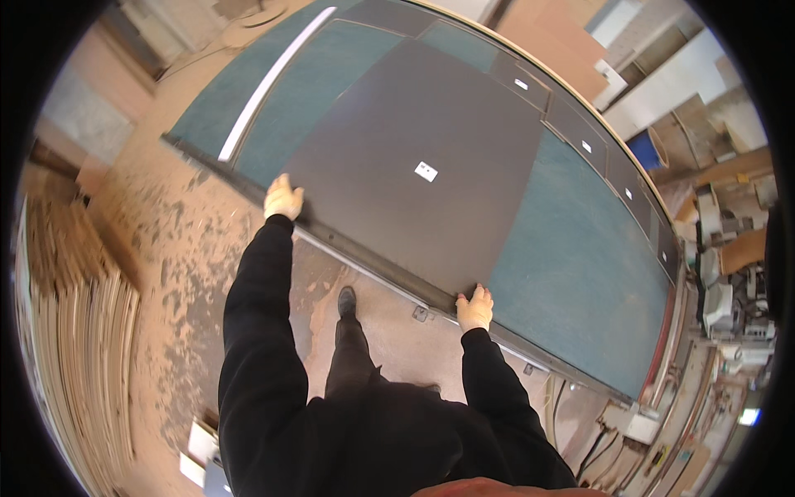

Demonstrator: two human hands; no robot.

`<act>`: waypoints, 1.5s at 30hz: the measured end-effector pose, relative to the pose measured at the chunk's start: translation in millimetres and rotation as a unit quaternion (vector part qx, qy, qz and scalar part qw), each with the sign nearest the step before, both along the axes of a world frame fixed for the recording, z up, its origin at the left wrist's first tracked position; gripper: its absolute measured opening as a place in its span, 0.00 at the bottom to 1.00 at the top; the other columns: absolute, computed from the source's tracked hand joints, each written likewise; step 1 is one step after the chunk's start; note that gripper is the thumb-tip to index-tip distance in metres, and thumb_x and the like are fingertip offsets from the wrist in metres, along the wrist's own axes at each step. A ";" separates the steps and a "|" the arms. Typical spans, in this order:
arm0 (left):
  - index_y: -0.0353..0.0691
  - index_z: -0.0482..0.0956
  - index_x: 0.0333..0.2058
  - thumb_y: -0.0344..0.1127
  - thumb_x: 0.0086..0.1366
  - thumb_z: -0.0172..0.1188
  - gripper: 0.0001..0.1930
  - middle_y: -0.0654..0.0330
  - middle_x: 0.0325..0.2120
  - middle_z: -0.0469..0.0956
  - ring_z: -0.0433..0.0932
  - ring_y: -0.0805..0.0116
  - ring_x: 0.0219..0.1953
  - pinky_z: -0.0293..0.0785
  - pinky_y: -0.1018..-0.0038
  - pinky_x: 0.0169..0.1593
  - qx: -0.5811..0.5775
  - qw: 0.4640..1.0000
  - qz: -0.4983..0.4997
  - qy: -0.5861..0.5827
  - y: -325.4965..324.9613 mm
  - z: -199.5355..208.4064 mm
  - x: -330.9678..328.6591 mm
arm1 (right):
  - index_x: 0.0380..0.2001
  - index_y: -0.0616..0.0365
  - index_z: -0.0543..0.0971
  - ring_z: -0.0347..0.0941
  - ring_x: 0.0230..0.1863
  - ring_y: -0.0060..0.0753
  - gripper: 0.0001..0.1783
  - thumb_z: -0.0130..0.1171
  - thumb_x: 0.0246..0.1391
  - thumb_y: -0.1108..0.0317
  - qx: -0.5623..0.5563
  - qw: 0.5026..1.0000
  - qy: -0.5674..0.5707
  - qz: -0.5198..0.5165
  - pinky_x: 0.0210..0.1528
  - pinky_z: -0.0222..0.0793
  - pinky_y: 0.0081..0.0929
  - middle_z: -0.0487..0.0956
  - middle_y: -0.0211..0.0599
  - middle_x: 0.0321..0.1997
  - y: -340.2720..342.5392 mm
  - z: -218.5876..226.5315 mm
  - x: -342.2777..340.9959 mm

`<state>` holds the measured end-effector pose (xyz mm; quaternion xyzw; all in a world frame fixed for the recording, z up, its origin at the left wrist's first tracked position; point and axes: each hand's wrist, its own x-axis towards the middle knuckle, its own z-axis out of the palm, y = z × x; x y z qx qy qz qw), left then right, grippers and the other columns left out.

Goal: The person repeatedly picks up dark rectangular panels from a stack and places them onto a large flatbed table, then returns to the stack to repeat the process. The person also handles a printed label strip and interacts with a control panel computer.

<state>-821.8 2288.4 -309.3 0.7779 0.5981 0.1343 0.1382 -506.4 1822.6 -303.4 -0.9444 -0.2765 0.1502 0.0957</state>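
A large dark grey panel point(397, 132) with a small white label lies flat on a wide green-topped table point(588, 273). At its near left corner my left hand point(284, 199), pale yellowish and perhaps gloved, is closed over the edge. My right hand point(475, 308) holds the near right corner, fingertips on top and the thumb toward the front. The undersides of both grips are hidden. A dark rail point(373, 263) runs along the table's front, just under the panel edge.
A long white strip point(277, 83) lies on the table's left part. Several smaller dark labelled pieces point(571, 132) line the far side. Stacked boards point(79, 331) stand on the left, a blue bin point(648, 151) at the far right. Clutter and machinery point(729, 306) fill the right side; debris covers the floor.
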 end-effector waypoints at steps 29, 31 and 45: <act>0.29 0.84 0.45 0.62 0.64 0.58 0.34 0.37 0.43 0.83 0.82 0.44 0.49 0.74 0.57 0.56 -0.195 0.966 0.126 -0.117 -183.9 3.1 -238.6 | 0.54 0.62 0.78 0.77 0.46 0.37 0.31 0.58 0.64 0.44 0.282 0.784 0.393 -0.389 0.48 0.74 0.36 0.81 0.39 0.46 -233.6 -35.4 -69.3; 0.26 0.83 0.45 0.62 0.66 0.57 0.36 0.37 0.40 0.84 0.84 0.48 0.46 0.75 0.60 0.53 -0.293 0.926 0.140 -0.190 -248.9 -12.8 -292.5 | 0.54 0.67 0.78 0.79 0.49 0.41 0.36 0.58 0.64 0.41 0.331 0.791 0.388 -0.339 0.53 0.75 0.38 0.82 0.43 0.51 -266.4 -50.6 -73.5; 0.35 0.85 0.46 0.65 0.69 0.49 0.35 0.41 0.46 0.83 0.80 0.41 0.52 0.73 0.53 0.57 -0.278 0.905 0.286 -0.146 -529.2 48.1 -451.9 | 0.58 0.75 0.76 0.76 0.57 0.43 0.46 0.57 0.61 0.35 0.091 0.939 0.290 -0.160 0.62 0.68 0.37 0.80 0.50 0.59 -347.9 -32.4 -162.8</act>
